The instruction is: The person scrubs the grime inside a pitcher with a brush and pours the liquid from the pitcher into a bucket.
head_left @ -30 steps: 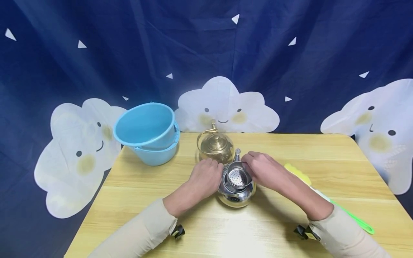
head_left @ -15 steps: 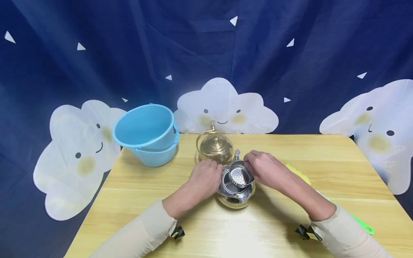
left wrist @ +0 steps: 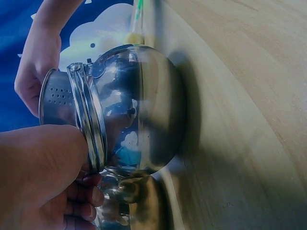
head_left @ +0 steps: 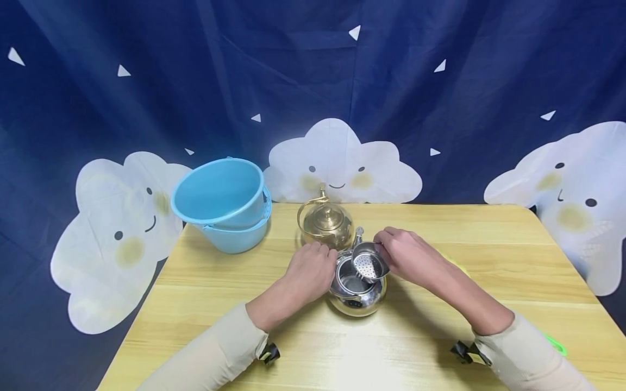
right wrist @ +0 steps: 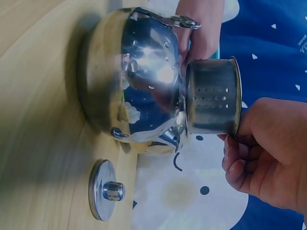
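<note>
The silver teapot stands on the table with its top uncovered. My left hand grips the folded handle at the pot's left rim, fingers curled round it in the left wrist view. Between thumb and fingers, my right hand pinches the rim of a perforated metal strainer. The strainer tilts over the right part of the opening, its lower end close to the pot's mouth; whether they touch I cannot tell. A round lid with a knob lies on the table beside the pot in the right wrist view.
Behind the silver pot stands a gold teapot. Two nested blue buckets are at the table's back left. A brush, mostly under my right arm, shows its yellow head and green handle. A dark blue curtain hangs behind.
My right hand and the strainer have shifted right, uncovering more of the silver pot's opening. The right forearm now hides more of the brush. My left hand has stayed on the handle.
</note>
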### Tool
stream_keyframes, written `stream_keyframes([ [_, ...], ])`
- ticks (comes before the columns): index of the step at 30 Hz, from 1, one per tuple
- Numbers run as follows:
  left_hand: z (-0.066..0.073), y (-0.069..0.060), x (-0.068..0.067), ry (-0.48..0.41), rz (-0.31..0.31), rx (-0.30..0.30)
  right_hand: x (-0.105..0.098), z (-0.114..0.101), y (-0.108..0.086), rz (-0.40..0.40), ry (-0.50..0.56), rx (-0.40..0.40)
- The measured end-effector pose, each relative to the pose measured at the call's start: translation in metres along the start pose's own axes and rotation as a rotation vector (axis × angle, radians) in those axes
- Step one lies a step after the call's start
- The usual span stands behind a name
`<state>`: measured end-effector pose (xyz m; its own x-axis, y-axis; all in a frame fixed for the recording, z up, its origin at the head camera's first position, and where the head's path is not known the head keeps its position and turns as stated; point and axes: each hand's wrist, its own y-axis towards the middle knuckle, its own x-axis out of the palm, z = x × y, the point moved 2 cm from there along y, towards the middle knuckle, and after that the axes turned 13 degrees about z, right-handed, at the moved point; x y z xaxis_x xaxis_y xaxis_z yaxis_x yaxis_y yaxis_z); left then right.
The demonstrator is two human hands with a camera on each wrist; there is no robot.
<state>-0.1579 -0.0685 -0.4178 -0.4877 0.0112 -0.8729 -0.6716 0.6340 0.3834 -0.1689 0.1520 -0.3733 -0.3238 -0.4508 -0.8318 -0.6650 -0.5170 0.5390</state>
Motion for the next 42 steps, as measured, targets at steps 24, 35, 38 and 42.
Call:
stream_keyframes([
  [24, 0.0, -0.001, 0.001, 0.006, -0.003, -0.001, -0.002, 0.01, -0.001, -0.013, -0.008, 0.026],
  [35, 0.0, 0.0, 0.002, 0.008, 0.017, 0.005, -0.002, 0.014, 0.0, -0.019, -0.006, 0.034],
  [38, 0.0, -0.001, 0.002, 0.009, 0.021, 0.006, -0.003, 0.016, 0.0, -0.025, -0.002, 0.045],
  [42, 0.0, -0.001, 0.002, 0.013, 0.028, 0.01, -0.002, 0.018, -0.001, -0.025, -0.003, 0.056],
])
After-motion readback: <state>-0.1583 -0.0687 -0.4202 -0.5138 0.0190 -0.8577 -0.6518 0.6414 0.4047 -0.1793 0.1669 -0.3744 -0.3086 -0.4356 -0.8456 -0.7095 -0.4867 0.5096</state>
